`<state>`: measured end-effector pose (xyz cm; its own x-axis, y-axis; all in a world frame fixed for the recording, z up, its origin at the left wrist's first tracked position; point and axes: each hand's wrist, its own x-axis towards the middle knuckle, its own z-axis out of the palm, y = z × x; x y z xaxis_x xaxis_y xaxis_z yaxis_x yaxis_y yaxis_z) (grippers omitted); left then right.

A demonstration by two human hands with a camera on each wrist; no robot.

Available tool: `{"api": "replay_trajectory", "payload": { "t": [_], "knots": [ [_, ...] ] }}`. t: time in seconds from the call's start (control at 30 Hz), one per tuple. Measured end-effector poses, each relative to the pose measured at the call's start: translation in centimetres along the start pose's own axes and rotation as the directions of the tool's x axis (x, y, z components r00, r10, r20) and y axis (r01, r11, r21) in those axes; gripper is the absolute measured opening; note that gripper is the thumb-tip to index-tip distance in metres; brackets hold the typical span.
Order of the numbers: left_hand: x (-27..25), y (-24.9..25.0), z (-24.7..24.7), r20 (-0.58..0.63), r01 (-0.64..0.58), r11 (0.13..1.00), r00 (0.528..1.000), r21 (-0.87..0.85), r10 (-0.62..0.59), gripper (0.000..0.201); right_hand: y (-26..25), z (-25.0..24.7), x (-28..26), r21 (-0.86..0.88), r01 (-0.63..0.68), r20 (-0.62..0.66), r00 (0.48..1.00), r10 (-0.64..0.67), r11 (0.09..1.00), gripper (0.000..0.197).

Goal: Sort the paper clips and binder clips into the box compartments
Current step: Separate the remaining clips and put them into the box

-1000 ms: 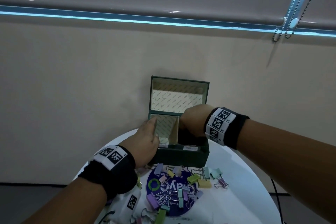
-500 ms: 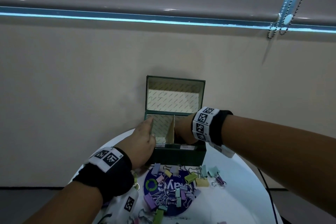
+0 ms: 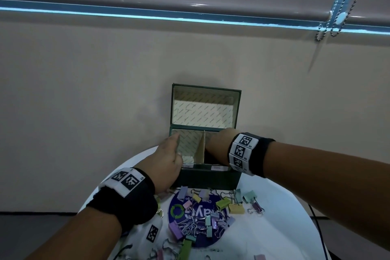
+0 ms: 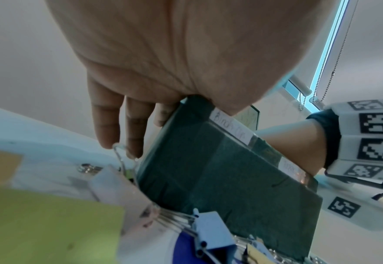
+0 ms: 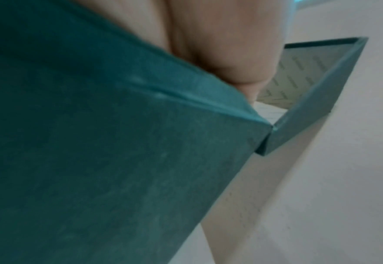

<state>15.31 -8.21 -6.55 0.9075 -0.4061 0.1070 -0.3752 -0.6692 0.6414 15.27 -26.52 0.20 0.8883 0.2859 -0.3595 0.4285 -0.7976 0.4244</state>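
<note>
A dark green box (image 3: 207, 177) stands open on the round white table (image 3: 285, 228), its lid (image 3: 203, 110) upright and a cardboard divider (image 3: 201, 150) splitting it in two. My left hand (image 3: 172, 154) holds the box's front left corner. Its fingers (image 4: 105, 125) lie straight down the outside of the left wall and its thumb sits over the rim by a handwritten label (image 4: 231, 127). My right hand (image 3: 219, 145) reaches down into the right compartment, its fingers hidden by the box wall (image 5: 118, 151). Whatever it may hold is out of sight.
Pastel binder clips, among them a yellow one (image 3: 236, 209) and a purple one (image 3: 175, 229), lie with silver paper clips (image 3: 190, 226) on a blue round sticker (image 3: 179, 211) in front of the box. A beige wall stands behind the table.
My right hand has sunk from above the box rim deeper into the right compartment. My left hand has stayed at the box's left corner.
</note>
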Motion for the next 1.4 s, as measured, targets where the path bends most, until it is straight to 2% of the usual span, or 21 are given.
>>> {"api": "replay_trajectory", "payload": {
  "t": [0.2, 0.5, 0.73, 0.83, 0.9, 0.93, 1.0, 1.03, 1.1, 1.17, 1.23, 1.33, 1.4],
  "knots": [
    [-0.1, 0.2, -0.1, 0.003, 0.009, 1.000, 1.000, -0.003, -0.009, 0.057, 0.2, -0.4, -0.6, 0.042, 0.062, 0.024, 0.998, -0.063, 0.997, 0.028],
    [-0.3, 0.7, -0.3, 0.014, -0.004, 1.000, 1.000, 0.012, 0.003, 0.053, 1.9, -1.0, -0.5, 0.177, 0.036, -0.027, 0.999, -0.031, 0.984, 0.023],
    [-0.3, 0.7, -0.1, 0.007, 0.005, 1.000, 1.000, 0.019, -0.006, 0.052, 3.3, -2.0, -0.6, 0.433, 0.058, -0.045, 0.998, -0.042, 0.899, 0.007],
    [-0.3, 0.6, -0.1, 0.008, 0.026, 0.999, 1.000, 0.029, -0.026, 0.051, 3.6, -2.3, -0.7, 0.489, 0.062, -0.050, 0.998, -0.042, 0.870, 0.008],
    [-0.5, 0.9, -0.4, 0.023, 0.082, 0.989, 0.996, 0.125, -0.086, 0.051, 3.9, -2.2, -0.9, 0.493, 0.056, -0.068, 0.997, -0.026, 0.868, 0.008],
    [-0.7, 1.2, -0.7, 0.001, 0.105, 0.962, 0.994, 0.253, -0.109, 0.052, 4.0, -2.0, -1.1, 0.501, 0.055, -0.079, 0.997, -0.017, 0.864, 0.009],
    [-1.2, 2.3, -1.6, -0.096, 0.090, 0.851, 0.994, 0.517, -0.047, 0.056, 4.1, -1.7, -1.4, 0.522, 0.062, -0.103, 0.995, -0.009, 0.851, 0.013],
    [-1.3, 3.1, -2.0, -0.128, 0.063, 0.820, 0.992, 0.569, 0.013, 0.056, 4.1, -1.7, -1.5, 0.532, 0.070, -0.116, 0.993, -0.009, 0.844, 0.015],
    [-1.3, 4.9, -2.5, -0.105, -0.047, 0.858, 0.988, 0.512, 0.117, 0.046, 3.8, -1.7, -1.8, 0.559, 0.090, -0.143, 0.990, -0.011, 0.824, 0.016],
    [-0.9, 6.4, -2.4, -0.027, -0.131, 0.927, 0.988, 0.350, 0.150, 0.033, 3.4, -2.0, -2.1, 0.571, 0.115, -0.175, 0.984, -0.016, 0.813, 0.016],
    [-0.3, 7.6, -2.2, -0.021, -0.126, 0.958, 0.991, 0.258, 0.136, 0.026, 3.3, -2.3, -2.4, 0.558, 0.131, -0.191, 0.981, -0.026, 0.820, 0.012],
    [0.2, 7.7, -1.9, -0.101, -0.080, 0.979, 0.990, 0.186, 0.100, 0.013, 3.5, -2.1, -2.8, 0.558, 0.108, -0.195, 0.981, 0.003, 0.823, 0.016],
    [0.4, 7.1, -2.0, -0.129, -0.055, 0.987, 0.989, 0.152, 0.075, 0.011, 3.9, -1.7, -3.1, 0.574, 0.080, -0.187, 0.982, 0.036, 0.815, 0.011]
  ]
}}
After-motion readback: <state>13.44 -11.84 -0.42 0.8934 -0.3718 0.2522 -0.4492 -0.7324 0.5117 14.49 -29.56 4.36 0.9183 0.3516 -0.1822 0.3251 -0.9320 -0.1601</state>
